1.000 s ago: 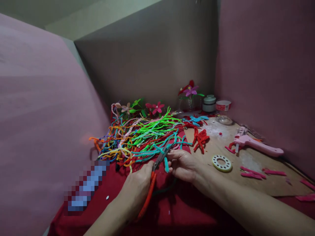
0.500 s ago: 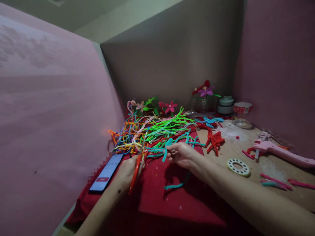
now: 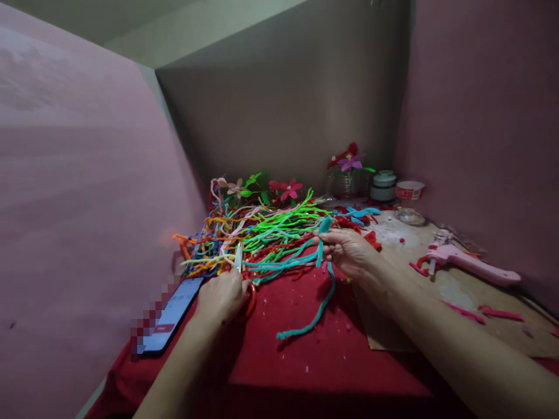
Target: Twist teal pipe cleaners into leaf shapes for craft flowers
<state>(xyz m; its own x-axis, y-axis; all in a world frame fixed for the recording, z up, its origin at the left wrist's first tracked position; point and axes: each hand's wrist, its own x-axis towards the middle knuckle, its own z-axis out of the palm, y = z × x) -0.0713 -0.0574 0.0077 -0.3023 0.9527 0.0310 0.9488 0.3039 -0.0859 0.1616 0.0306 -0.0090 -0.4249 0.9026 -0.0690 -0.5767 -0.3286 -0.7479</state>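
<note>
My left hand [image 3: 222, 294] is closed round a pair of scissors with red handles [image 3: 250, 302]; the silvery blades [image 3: 238, 257] point away from me toward the pile. To the right, my right hand [image 3: 347, 250] pinches a teal fuzzy stem piece [image 3: 324, 230] between thumb and fingers, its looped top sticking up and an end hanging down. A heap of coloured fuzzy stems [image 3: 279, 230] lies just beyond both hands. One long teal stem [image 3: 318, 317] curves over the red cloth [image 3: 279, 366] below my right hand.
A phone [image 3: 172, 317] lies left of my left hand. On the brown board [image 3: 388, 334] at right are a pink glue gun [image 3: 471, 265] and pink stem pieces [image 3: 500, 313]. Behind stand fuzzy flowers [image 3: 290, 189], a lidded jar [image 3: 383, 186] and a red-and-white cup [image 3: 409, 191].
My right hand has moved up and slightly right, lifting the teal piece. The scissors have turned from tilted across my left hand to pointing forward. The whole view has shifted somewhat.
</note>
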